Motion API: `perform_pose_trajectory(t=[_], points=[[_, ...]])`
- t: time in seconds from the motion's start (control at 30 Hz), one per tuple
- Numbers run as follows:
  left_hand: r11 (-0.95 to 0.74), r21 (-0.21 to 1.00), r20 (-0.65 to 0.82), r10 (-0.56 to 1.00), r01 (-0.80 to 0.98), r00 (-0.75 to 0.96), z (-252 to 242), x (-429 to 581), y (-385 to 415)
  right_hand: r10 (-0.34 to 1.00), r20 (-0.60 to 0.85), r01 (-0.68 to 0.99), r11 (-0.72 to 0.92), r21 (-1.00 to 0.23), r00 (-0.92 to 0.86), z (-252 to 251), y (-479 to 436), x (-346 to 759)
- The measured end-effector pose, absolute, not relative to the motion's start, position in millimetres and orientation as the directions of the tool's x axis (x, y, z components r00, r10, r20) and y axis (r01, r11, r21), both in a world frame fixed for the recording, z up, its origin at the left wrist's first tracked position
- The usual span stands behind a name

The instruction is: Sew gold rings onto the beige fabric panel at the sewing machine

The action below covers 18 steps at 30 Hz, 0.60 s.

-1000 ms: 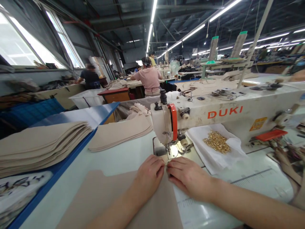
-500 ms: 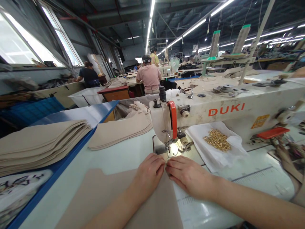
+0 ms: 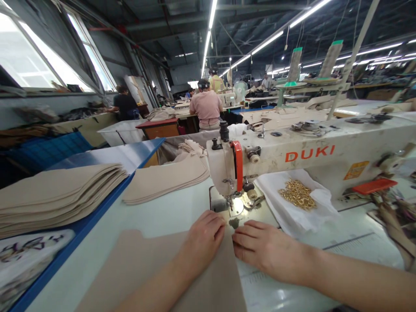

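A beige fabric panel (image 3: 152,264) lies on the pale sewing table, its upper right corner near the needle of the sewing machine (image 3: 222,167). My left hand (image 3: 205,236) rests on that corner, thumb and fingers pinched together at its edge. My right hand (image 3: 261,247) lies at the panel's right edge, fingers stretched toward it and slightly apart; its thumb is hidden. Between the hands a small dark green patch (image 3: 234,222) shows in front of the needle plate. I cannot make out what it is.
Gold metal fittings (image 3: 297,194) lie heaped on a white cloth (image 3: 276,201) under the machine arm. Stacked beige panels (image 3: 58,190) stand at left beyond a blue table edge, with another stack (image 3: 167,177) behind the panel. People sit farther back. Thread cones (image 3: 330,60) rise at right.
My right hand has drawn back slightly to the right, away from my left fingertips, uncovering the dark green patch. My left hand has stayed nearly in place on the panel.
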State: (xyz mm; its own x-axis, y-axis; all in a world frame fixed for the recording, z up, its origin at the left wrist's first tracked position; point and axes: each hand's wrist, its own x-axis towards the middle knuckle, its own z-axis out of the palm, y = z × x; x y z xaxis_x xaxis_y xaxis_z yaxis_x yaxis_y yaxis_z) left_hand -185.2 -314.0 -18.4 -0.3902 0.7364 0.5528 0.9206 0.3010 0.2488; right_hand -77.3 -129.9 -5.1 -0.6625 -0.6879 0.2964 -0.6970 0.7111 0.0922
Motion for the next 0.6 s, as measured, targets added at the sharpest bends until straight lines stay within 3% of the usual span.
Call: perform_pose_trajectory(t=[0.2,0.6], points=[[0.289,0.260,0.546,0.743,0.921,-0.387,-20.0,-184.9,-316.3,-0.564,0.470,-0.653,0.756,-0.036,-0.679,-19.2,-146.0,-95.2],[0.281,0.214,0.567,0.744,0.936,-0.353,-20.7,-183.4,-312.3,-0.584,0.463,-0.684,0.727,-0.069,-0.667,-23.0,-144.6,-96.7]])
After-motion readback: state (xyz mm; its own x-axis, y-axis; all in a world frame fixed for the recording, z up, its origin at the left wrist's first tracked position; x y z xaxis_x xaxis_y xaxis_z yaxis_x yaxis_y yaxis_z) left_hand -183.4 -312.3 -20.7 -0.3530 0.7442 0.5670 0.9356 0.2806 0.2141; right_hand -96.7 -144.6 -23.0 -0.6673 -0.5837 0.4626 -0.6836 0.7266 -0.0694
